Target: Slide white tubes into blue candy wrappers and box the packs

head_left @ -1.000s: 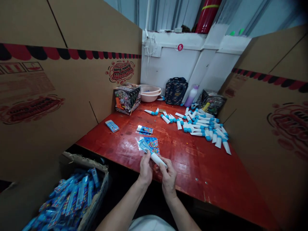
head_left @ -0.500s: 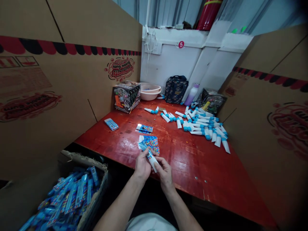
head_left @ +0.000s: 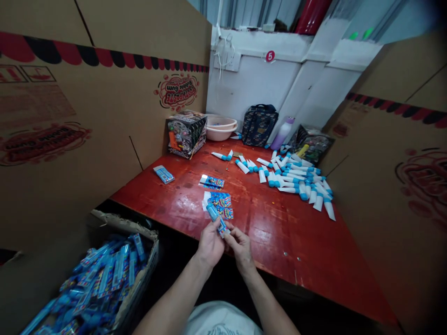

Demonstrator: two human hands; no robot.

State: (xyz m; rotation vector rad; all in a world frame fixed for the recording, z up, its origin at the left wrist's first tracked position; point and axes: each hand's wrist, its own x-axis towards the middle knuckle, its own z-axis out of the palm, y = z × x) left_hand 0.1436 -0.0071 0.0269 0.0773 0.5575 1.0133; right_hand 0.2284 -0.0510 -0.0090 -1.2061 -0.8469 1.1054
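My left hand (head_left: 211, 244) and my right hand (head_left: 240, 246) are closed together on one small tube in a blue printed sleeve (head_left: 216, 221), held at the near edge of the red table (head_left: 279, 232). The tube tilts up and to the left. Just beyond it a stack of blue printed sleeves (head_left: 220, 204) lies flat on the table, with another small stack (head_left: 212, 182) farther back. A heap of several bare white tubes with blue caps (head_left: 296, 179) is spread at the right rear of the table.
A cardboard box (head_left: 104, 284) full of wrapped blue tubes stands low at my left. Cardboard walls close in both sides. At the back stand a printed display box (head_left: 184, 134), a pink basin (head_left: 220, 127), a dark bag (head_left: 260, 124) and a bottle (head_left: 282, 133). A small blue pack (head_left: 163, 174) lies left.
The white tube has gone into the blue printed sleeve, so almost no white shows now. Both hands stayed at the table's near edge.
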